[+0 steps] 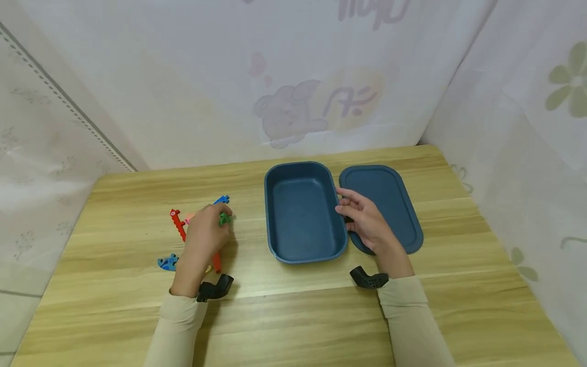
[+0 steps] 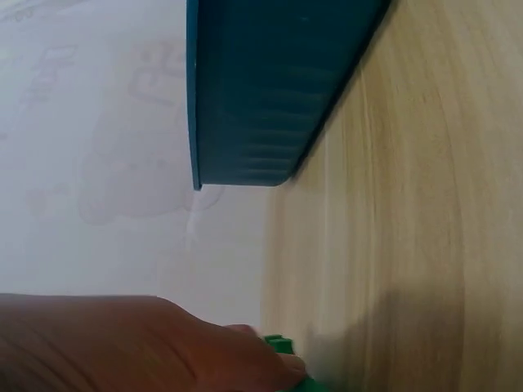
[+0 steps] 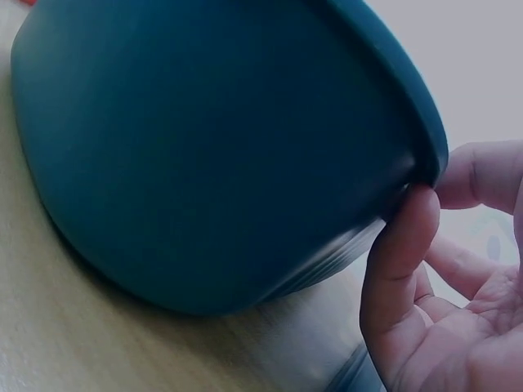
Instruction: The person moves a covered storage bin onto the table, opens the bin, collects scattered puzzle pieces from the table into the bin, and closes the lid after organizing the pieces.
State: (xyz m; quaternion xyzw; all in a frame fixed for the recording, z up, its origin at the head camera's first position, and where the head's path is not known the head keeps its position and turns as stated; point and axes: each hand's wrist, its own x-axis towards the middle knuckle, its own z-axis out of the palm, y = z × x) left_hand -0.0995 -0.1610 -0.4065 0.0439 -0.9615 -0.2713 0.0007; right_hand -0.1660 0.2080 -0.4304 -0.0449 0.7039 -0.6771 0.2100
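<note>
A dark blue rectangular container (image 1: 304, 219) stands uncovered on the table, its inside bare. My right hand (image 1: 364, 219) holds its right rim, the thumb (image 3: 409, 224) tucked under the lip and the index finger close by. To the left, my left hand (image 1: 206, 229) reaches over a small group of colourful toy pieces. Its fingertips pinch a green toy piece (image 1: 223, 219), whose shape is partly hidden by the fingers. Around that hand lie a red giraffe-like piece (image 1: 178, 224), a blue piece (image 1: 222, 200), a spotted blue piece (image 1: 168, 262) and an orange-red piece (image 1: 216, 262).
A dark blue flat lid (image 1: 387, 204) lies right of the container, partly beneath my right hand and forearm. The wooden table (image 1: 293, 316) ends at a pale printed curtain (image 1: 197, 102) behind, with more curtain at both sides. Each wrist wears a black camera mount (image 1: 369, 279).
</note>
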